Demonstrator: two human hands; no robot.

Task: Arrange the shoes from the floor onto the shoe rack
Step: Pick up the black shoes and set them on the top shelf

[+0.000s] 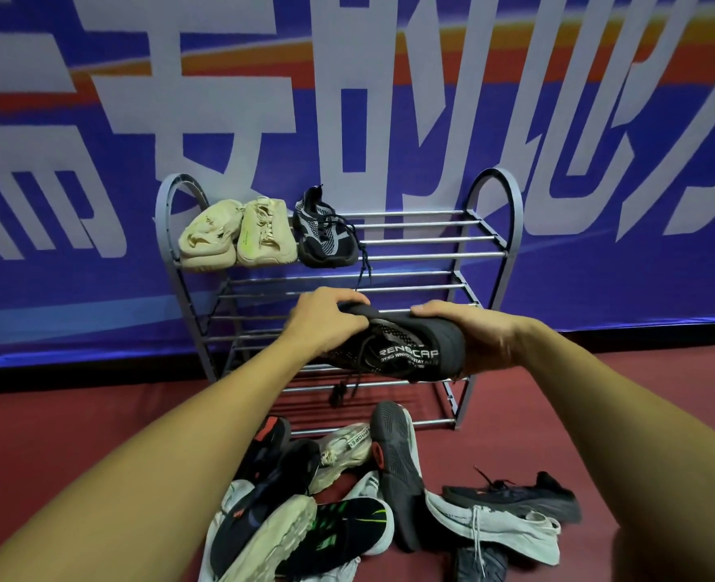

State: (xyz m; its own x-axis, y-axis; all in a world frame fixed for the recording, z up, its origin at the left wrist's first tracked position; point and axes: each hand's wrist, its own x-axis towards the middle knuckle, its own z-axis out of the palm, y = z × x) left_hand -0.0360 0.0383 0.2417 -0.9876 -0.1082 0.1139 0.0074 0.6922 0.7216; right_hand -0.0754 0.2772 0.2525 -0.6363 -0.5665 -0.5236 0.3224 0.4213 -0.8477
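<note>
Black shoe held in front of shoe rack, gripped at each end by left hand and right hand, fingers curled round it, shoe pile seen on floor below

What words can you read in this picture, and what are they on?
"RENSCAP", ends hidden: on the held shoe.
Smaller line below it: too blurred.
Big white Chinese characters, cut off: on the banner.
Tab on a cream shoe: too small.
</note>
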